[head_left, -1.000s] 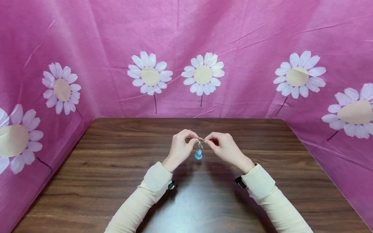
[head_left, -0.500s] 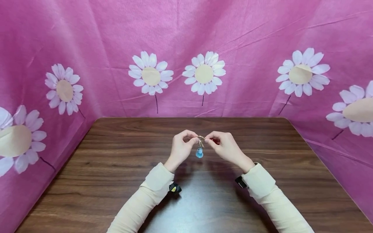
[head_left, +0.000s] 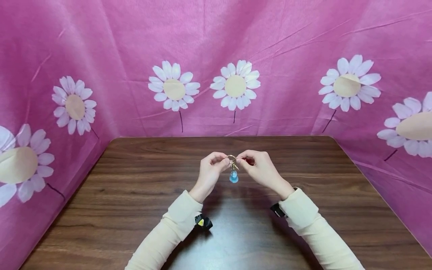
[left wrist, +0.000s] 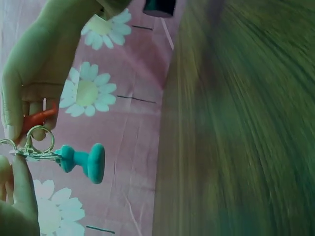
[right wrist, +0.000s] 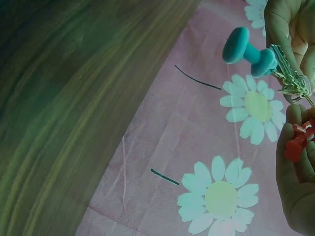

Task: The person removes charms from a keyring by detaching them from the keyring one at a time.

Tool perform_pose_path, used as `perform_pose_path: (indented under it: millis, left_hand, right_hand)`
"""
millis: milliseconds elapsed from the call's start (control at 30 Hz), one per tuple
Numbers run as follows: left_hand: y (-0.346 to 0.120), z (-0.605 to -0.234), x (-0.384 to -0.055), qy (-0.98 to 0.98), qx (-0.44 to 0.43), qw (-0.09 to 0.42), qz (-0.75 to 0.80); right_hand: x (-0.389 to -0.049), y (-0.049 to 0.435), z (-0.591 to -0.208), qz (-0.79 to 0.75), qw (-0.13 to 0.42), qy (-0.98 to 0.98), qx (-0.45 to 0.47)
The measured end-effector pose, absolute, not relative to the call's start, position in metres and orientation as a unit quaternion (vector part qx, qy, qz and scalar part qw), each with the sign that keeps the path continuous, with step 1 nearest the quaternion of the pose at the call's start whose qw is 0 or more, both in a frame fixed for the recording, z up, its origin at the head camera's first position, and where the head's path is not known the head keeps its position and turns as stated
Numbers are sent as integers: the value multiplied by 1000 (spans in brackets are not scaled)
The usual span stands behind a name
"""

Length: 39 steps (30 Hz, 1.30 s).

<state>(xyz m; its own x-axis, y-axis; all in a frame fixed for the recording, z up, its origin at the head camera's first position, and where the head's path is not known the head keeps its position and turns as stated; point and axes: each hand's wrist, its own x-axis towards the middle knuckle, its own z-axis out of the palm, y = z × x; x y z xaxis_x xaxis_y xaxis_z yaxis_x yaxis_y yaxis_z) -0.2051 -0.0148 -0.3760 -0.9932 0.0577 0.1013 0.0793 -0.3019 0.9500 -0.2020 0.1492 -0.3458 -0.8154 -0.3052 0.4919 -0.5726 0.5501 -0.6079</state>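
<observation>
A gold key ring is held between both hands above the table. From it hang short gold chains and a blue, dumbbell-shaped charm. My left hand pinches the ring's left side between thumb and index finger. On the other side my right hand pinches the ring's metal fitting with thumb and fingertips. A small red piece sits within the right hand's curled fingers; its exact kind is hidden. The blue charm dangles free in the gap below the fingertips.
The brown wood-grain table spreads beneath the hands. A pink cloth with printed daisies stands around its back and sides. Black wrist devices show below both cream sleeves.
The gold ring has risen slightly and shows more of its loop. The blue charm has swung a little to the right and up. The red piece is now more covered by the right hand.
</observation>
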Motion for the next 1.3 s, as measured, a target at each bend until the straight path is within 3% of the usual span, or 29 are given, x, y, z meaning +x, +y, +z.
perform_pose_path:
  millis: [267, 500, 667, 833, 1033, 1300]
  left_hand:
    - [-22, -375, -203, -714, -137, 94, -680]
    - [-24, -380, -205, -790, -270, 282, -473]
    - [-27, -378, -206, -800, -331, 373, -334]
    - [-28, -379, -210, -787, -347, 404, -311]
    - [-30, -378, -212, -787, -331, 402, -330]
    - [-33, -378, -211, -792, -312, 392, -348]
  right_hand:
    - [-197, 146, -341, 337, 173, -885, 270]
    - [-193, 146, -340, 302, 148, -902, 271]
    - [-191, 145, -340, 299, 145, -903, 271]
    - [-189, 143, -339, 274, 179, -907, 264]
    - [-187, 138, -339, 229, 216, -911, 267]
    - [-186, 135, -340, 225, 214, -915, 258]
